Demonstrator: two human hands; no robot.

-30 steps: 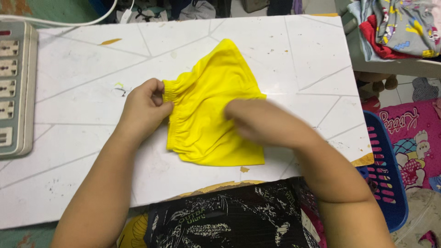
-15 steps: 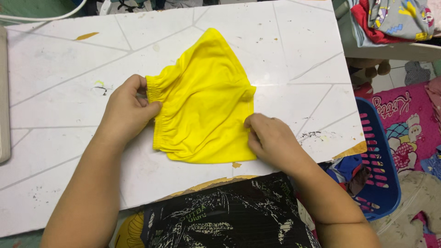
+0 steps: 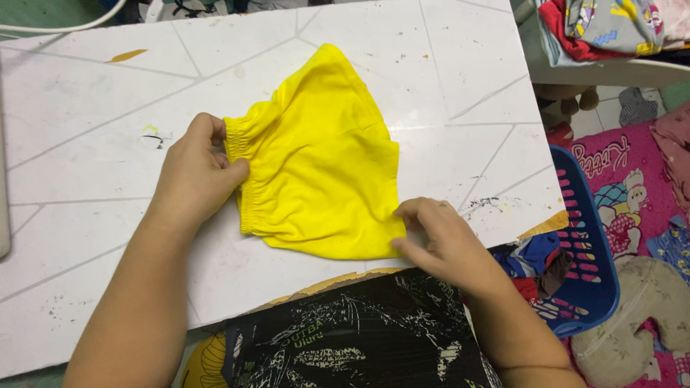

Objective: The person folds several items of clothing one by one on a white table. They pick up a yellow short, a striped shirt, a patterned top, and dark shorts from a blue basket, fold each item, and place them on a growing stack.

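A small pair of yellow shorts (image 3: 320,158) lies folded on a white table (image 3: 93,144) with grey crack-like lines. My left hand (image 3: 198,172) pinches the gathered elastic waistband at the shorts' left edge. At the lower right corner of the shorts, my right hand (image 3: 438,241) grips the hem between thumb and fingers, close to the table's front edge. The upper leg of the shorts points toward the far side of the table.
A blue plastic basket (image 3: 589,244) with clothes in it stands on the floor at the right. Folded colourful clothes (image 3: 611,25) sit on a surface at the top right. A pink printed mat (image 3: 632,179) covers the floor. A white cable (image 3: 57,27) runs along the table's far left.
My right hand has slid from the middle of the shorts down along their right edge to the lower right corner. My left hand has stayed on the waistband.
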